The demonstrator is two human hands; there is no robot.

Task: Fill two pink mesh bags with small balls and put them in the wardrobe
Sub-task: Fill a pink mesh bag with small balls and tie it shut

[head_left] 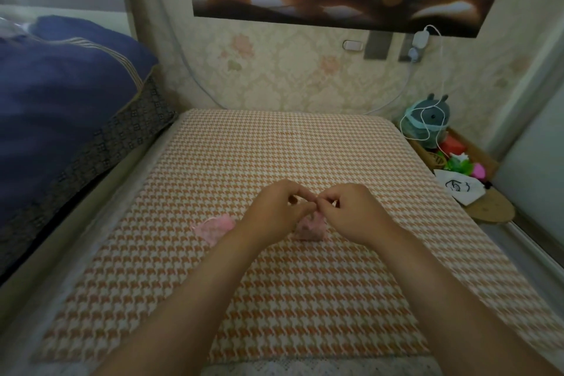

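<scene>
Left hand and right hand meet at frame centre, fingertips pinching what seems the drawstring atop a pink mesh bag on the checked cloth. Pull both ends evenly, keeping the bag upright. The second bag lies just left.

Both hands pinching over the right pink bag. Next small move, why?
Likely draw the left hand and right hand apart to cinch it shut: both pinch at the top of the right pink bag; the string is too small to see.
</scene>
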